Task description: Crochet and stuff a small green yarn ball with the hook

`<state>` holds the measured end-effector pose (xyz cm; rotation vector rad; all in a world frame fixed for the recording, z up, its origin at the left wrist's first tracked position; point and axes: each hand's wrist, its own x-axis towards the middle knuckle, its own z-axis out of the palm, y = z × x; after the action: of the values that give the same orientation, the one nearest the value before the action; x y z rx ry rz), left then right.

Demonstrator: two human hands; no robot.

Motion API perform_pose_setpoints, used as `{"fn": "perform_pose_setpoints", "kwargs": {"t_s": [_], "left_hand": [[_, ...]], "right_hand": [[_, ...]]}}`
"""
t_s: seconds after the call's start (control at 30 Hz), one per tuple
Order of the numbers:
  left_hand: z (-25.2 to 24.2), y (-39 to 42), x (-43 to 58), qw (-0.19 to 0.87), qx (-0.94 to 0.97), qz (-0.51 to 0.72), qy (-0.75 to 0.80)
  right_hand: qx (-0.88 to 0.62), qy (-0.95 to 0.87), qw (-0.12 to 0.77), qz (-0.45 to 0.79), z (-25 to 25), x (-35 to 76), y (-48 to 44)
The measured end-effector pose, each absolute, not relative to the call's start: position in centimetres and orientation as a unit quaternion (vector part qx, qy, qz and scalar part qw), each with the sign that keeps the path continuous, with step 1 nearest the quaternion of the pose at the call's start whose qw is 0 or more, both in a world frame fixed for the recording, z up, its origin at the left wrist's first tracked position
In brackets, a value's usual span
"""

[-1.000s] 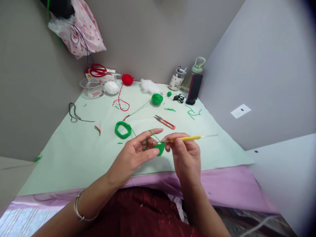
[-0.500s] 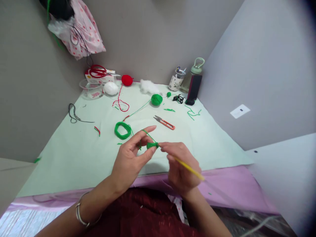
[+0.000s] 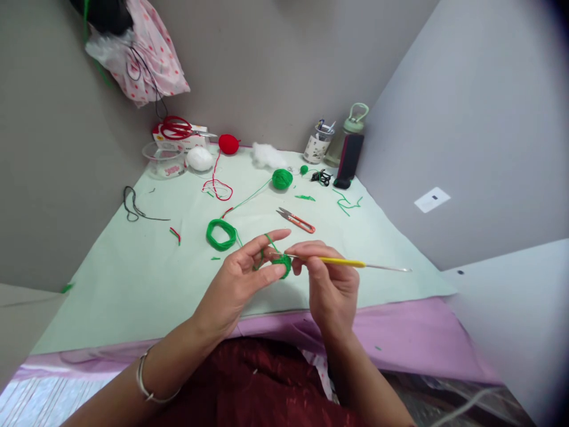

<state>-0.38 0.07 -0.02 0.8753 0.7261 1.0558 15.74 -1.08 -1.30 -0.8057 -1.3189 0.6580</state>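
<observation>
A small green crochet piece is pinched between the thumb and fingers of my left hand. Green yarn loops over my raised left index finger and runs down to the piece. My right hand grips a crochet hook with a yellow handle, lying nearly level. Its left tip is at the top edge of the green piece, while its other metal end points right. Just beyond my left hand lies a loose coil of green yarn, with a strand leading to a green yarn ball.
Orange thread snips lie beyond my hands. Farther back are a red yarn ball, white stuffing, a white ball, a plastic tub, red scissors, a pen cup and a bottle. Walls enclose the table.
The hook has swung from slanting down toward me to nearly level. The green piece has turned in my left fingers, and my left hand has shifted slightly right.
</observation>
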Motion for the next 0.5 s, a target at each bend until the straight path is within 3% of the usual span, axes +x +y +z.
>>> {"fn": "perform_pose_setpoints", "kwargs": {"t_s": [0.13, 0.23, 0.33, 0.43, 0.5], "left_hand": [[-0.3, -0.2, 0.1, 0.689, 0.388, 0.509, 0.341], [-0.4, 0.0, 0.3, 0.762, 0.317, 0.477, 0.302], [-0.5, 0.5, 0.1, 0.809, 0.272, 0.444, 0.273], [-0.5, 0.7, -0.2, 0.774, 0.303, 0.470, 0.297], [-0.4, 0.5, -0.3, 0.742, 0.360, 0.471, 0.312]], "right_hand": [[-0.388, -0.667, 0.625, 0.118, -1.8, 15.3, -1.8], [-0.384, -0.717, 0.582, -0.006, -2.2, 15.5, -2.1], [-0.393, -0.657, 0.636, 0.097, -2.0, 16.0, -1.7], [-0.384, -0.551, 0.693, 0.263, -1.7, 16.1, -1.2], [-0.365, -0.545, 0.684, 0.320, -1.7, 16.0, -1.0]]}}
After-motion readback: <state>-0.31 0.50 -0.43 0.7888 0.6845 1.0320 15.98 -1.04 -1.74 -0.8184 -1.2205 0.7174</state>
